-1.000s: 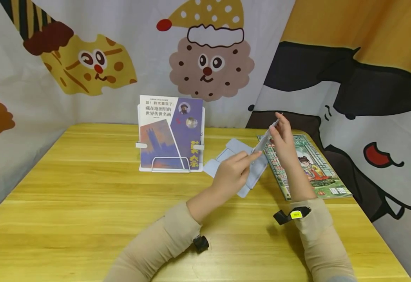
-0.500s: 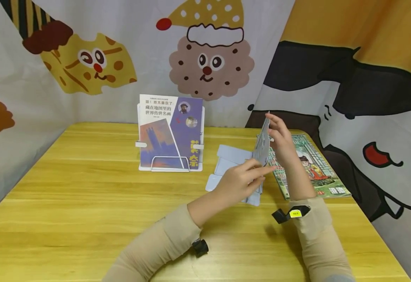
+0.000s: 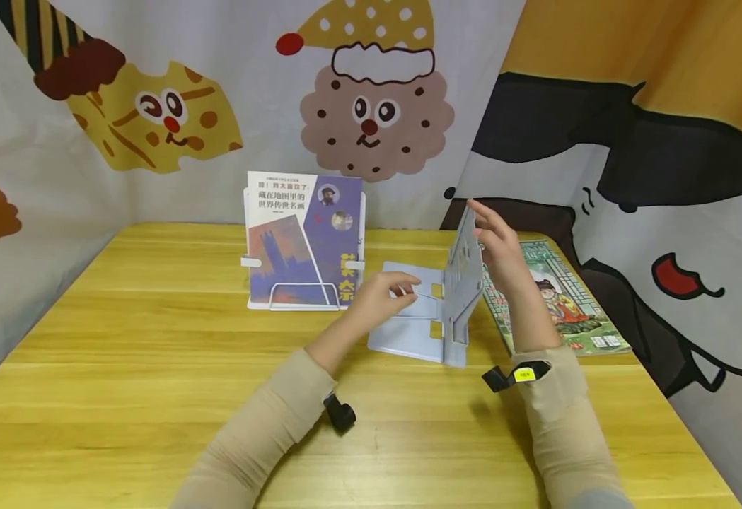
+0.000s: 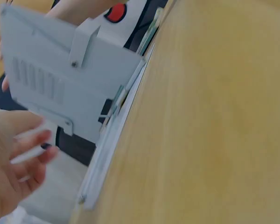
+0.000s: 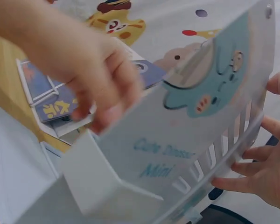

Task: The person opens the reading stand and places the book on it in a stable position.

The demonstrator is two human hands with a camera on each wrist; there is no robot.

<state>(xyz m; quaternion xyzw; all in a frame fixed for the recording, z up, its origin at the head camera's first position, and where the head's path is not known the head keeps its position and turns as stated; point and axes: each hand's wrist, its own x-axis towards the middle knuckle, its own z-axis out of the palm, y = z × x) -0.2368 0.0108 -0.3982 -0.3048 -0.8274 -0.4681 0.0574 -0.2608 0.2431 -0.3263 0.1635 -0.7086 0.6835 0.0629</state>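
Note:
A light blue-grey folding book stand [image 3: 462,272] has its base plate [image 3: 405,339] flat on the table and its slotted panel standing up from it. Fingers of my right hand [image 3: 504,254] lie spread against the panel's right side, fingertips at its top edge. Over the base hovers my left hand [image 3: 380,300], fingers loosely bent and holding nothing. From the right wrist, a teal dinosaur print [image 5: 214,79] and lettering show on the panel, with the left hand [image 5: 98,79] blurred beside it. In the left wrist view small brackets [image 4: 84,44] stick out of the panel.
At the left, a white book stand [image 3: 250,304] holds an upright purple and white book [image 3: 339,240]. A green illustrated book [image 3: 561,297] lies flat behind the right hand. A cartoon-printed curtain [image 3: 218,198] hangs along the table's far edge.
The blue-grey stand has turned; its panel now rises upright from the flattened base. My left hand has drawn away leftward from the panel. The right hand stays at the panel, slightly further left.

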